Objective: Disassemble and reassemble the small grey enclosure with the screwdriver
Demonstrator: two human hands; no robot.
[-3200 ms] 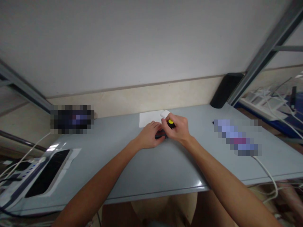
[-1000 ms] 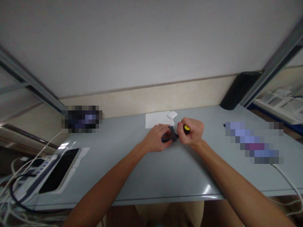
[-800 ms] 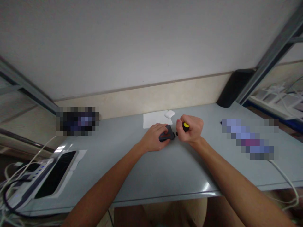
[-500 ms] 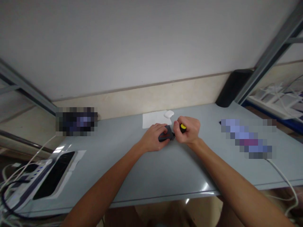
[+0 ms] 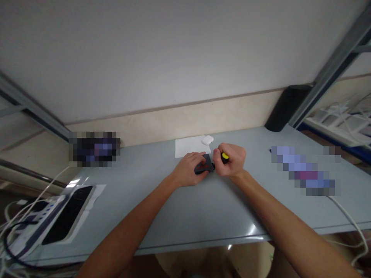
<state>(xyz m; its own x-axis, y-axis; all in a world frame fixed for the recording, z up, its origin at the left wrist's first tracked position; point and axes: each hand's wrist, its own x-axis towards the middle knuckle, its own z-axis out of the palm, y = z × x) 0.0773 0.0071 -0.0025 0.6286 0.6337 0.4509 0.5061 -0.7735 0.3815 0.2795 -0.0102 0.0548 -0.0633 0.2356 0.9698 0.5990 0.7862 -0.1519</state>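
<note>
My left hand [image 5: 189, 170] is closed around a dark grey boxy block [image 5: 204, 165] with reddish marks, holding it down at the middle of the desk. Close by on its right, my right hand [image 5: 232, 160] makes a fist around a black handle with a yellow end [image 5: 225, 157]. A small dark part [image 5: 213, 166] shows between the block and the fist. The rest of the handled tool is hidden by the fingers, so its kind cannot be made out. Just behind the hands lie a white sheet of paper [image 5: 188, 146] and a rounded white item [image 5: 207, 140].
A black cylinder [image 5: 286, 108] stands at the back right of the grey desk [image 5: 174, 220]. A black tablet-like slab [image 5: 68, 216] and a power strip with cables [image 5: 43, 220] are at left. Blurred-out items [image 5: 301, 170] lie right, with a white cable [image 5: 344, 216]; another [image 5: 95, 150] sits back left.
The view has shifted very slightly. Both hands keep their grips and places, with no clear movement of the block or the handle.
</note>
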